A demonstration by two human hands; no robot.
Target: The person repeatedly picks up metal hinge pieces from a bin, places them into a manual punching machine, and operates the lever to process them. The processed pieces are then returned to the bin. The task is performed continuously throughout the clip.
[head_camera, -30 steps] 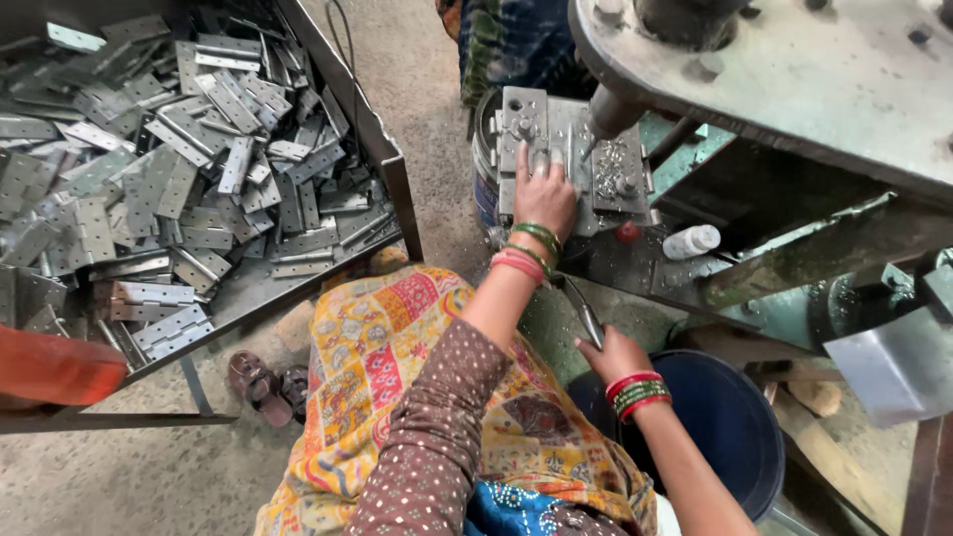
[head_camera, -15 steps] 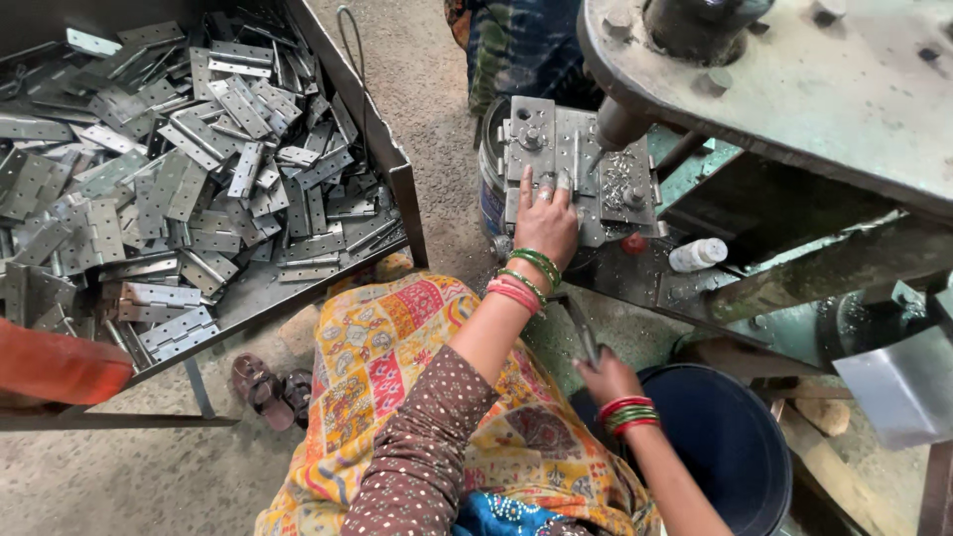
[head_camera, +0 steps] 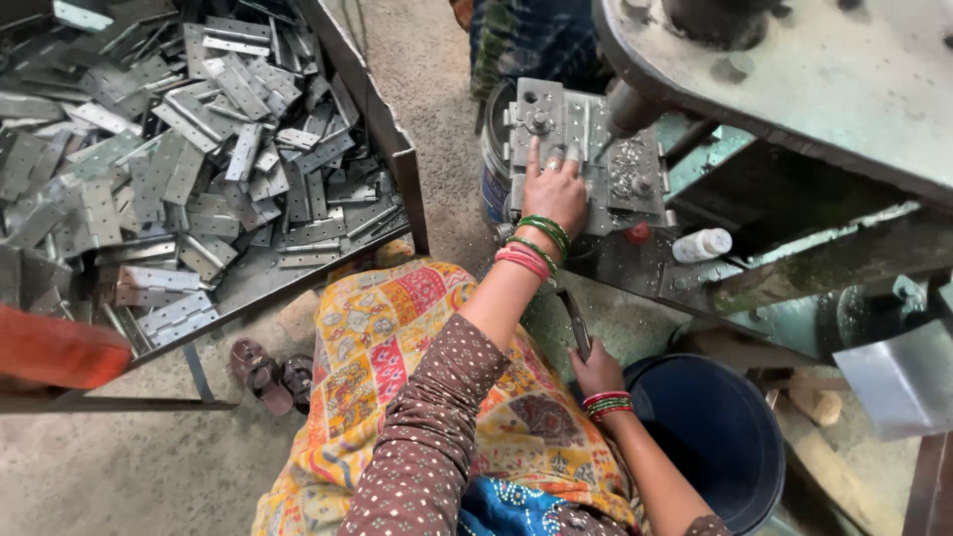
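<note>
My left hand (head_camera: 554,191) reaches forward and lies flat on the grey metal die plate (head_camera: 586,124) of a press, fingers spread, index fingertip near a bolt. Green and pink bangles circle that wrist. My right hand (head_camera: 598,372) sits low beside my knee, closed around a thin dark metal tool (head_camera: 576,323) that points up toward the press bed. The heavy press frame (head_camera: 794,79) overhangs the die from the right.
A large metal tray (head_camera: 407,179) at left holds several loose grey hinge plates (head_camera: 189,169). A dark blue bucket (head_camera: 715,437) stands below my right hand. A small white bottle (head_camera: 703,244) lies on the press bed. Sandals (head_camera: 268,372) rest on the concrete floor.
My left hand has slid a little farther up onto the die plate and flattened out. My right hand has stayed low with the dark tool.
</note>
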